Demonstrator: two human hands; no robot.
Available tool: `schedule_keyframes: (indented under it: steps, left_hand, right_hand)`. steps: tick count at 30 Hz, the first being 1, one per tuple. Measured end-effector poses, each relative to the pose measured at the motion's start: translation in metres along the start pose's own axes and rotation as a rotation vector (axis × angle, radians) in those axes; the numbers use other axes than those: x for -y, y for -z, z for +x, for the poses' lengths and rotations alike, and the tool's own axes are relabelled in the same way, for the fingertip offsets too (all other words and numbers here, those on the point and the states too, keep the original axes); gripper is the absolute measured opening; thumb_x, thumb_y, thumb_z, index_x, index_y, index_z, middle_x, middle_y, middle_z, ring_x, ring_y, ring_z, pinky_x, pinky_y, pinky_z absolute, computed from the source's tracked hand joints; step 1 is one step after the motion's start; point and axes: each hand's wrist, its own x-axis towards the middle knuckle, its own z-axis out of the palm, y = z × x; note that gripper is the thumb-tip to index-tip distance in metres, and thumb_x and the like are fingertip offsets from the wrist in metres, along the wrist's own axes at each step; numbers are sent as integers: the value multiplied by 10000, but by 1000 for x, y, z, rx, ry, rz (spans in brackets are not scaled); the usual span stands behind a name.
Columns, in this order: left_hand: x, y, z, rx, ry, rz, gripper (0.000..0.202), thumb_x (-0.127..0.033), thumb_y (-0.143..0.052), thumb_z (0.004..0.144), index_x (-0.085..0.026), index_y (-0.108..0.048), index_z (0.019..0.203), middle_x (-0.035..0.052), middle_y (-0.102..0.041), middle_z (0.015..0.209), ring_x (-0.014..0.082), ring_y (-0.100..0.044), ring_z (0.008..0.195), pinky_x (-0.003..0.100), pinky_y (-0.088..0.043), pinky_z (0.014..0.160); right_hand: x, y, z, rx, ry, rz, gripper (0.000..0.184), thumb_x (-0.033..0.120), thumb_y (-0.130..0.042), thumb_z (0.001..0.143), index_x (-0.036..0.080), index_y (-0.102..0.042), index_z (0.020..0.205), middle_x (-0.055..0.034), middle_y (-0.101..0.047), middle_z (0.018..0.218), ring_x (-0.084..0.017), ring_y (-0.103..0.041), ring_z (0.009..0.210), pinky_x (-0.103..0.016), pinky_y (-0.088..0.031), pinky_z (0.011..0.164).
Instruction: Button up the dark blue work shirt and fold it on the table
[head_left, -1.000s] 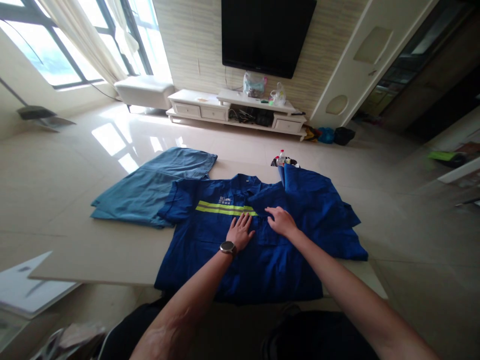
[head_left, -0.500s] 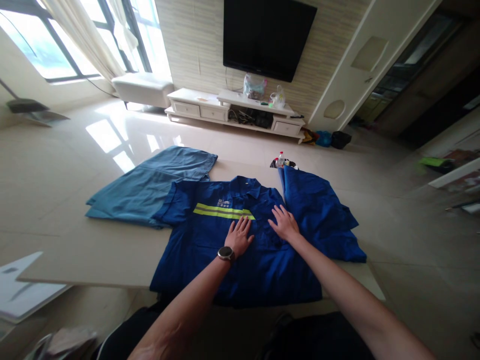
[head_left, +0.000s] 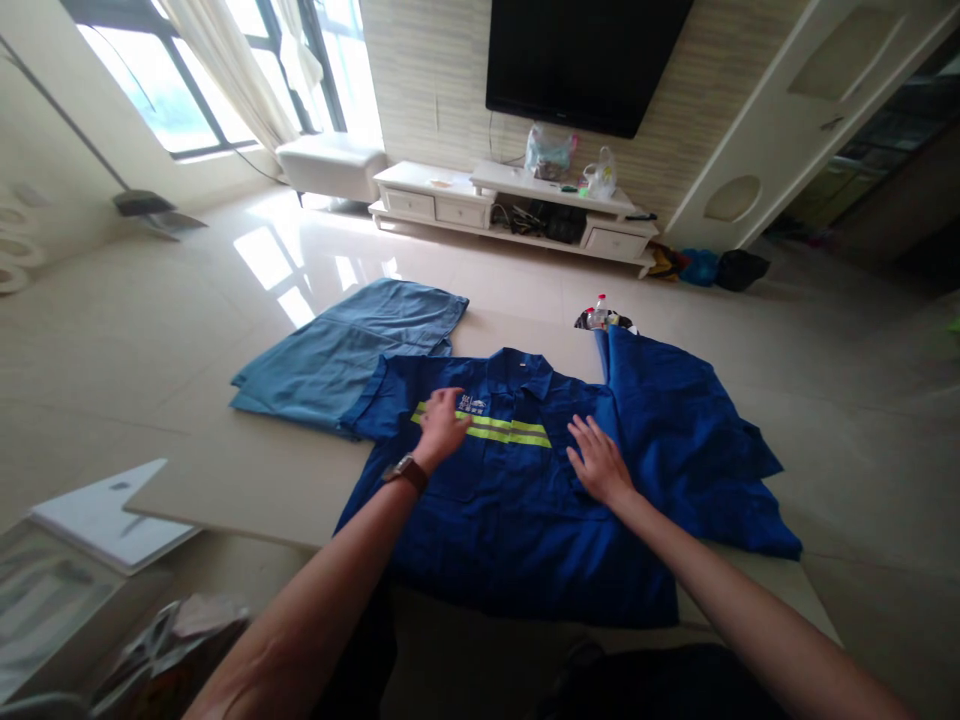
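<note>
A dark blue work shirt [head_left: 480, 540] with a yellow-and-grey reflective stripe and a white chest logo lies spread on the table, collar at the far side. My left hand [head_left: 444, 430], a watch on its wrist, is over the shirt's left chest beside the logo, fingers apart and slightly bent; whether it touches the cloth I cannot tell. My right hand [head_left: 600, 462] rests with fingers spread on the shirt's right side, past the stripe's end. Neither hand grips anything.
Light blue folded cloth [head_left: 337, 350] lies left of the shirt, and more dark blue cloth [head_left: 675, 420] on the right. The pale table [head_left: 225, 490] reaches out leftward. Bottles [head_left: 598, 312] show beyond its far edge. A white TV cabinet [head_left: 517, 210] stands along the wall.
My left hand has moved left from the middle of the shirt to near the logo, its fingers now bent. My right hand stays on the shirt's right side. The camera view has shifted.
</note>
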Motion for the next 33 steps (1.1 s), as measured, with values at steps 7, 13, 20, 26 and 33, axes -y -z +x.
schedule_keyframes:
  steps: [7, 13, 20, 26, 33]
  left_hand:
    - [114, 66, 26, -389, 770, -63, 886, -474, -787, 755, -88, -404, 1454, 322, -353, 1542, 475, -354, 1470, 643, -422, 1113]
    - [151, 75, 30, -319, 606, -226, 717, -330, -854, 666, -36, -612, 1273, 291, -655, 1272, 425, -622, 1242, 545, -516, 1047]
    - [100, 68, 14, -370, -156, -108, 351, -331, -618, 848, -133, -758, 1102, 127, -743, 1060, 263, -697, 978, 405, -559, 946]
    - [79, 27, -20, 108, -540, 247, 658, -323, -682, 837, -228, -576, 1480, 108, -518, 1568, 323, -449, 1466, 486, -349, 1239]
    - [107, 13, -10, 262, -368, 368, 754, -526, -527, 968, -301, -295, 1649, 70, -172, 1744, 320, -145, 1619, 617, -116, 1292]
  right_hand:
    - [35, -22, -69, 171, 75, 75, 542, 388, -392, 1050, 325, -429, 1587, 6, -340, 1682, -268, -232, 1590, -516, -259, 1253]
    - [36, -21, -63, 118, 52, 94, 533, 319, -446, 1012, 281, -499, 1542, -18, -407, 1649, -261, -291, 1567, -495, -298, 1227]
    - [34, -24, -65, 78, 41, 118, 523, 284, -468, 991, 273, -528, 1510, -15, -440, 1629, -248, -315, 1557, -485, -309, 1220]
    - [31, -28, -65, 51, 46, 127, 514, 269, -476, 984, 266, -543, 1494, -29, -467, 1610, -255, -347, 1542, -483, -338, 1197]
    - [31, -28, -65, 29, 50, 129, 507, 259, -490, 974, 267, -565, 1476, -44, -491, 1593, -264, -373, 1526, -480, -374, 1160]
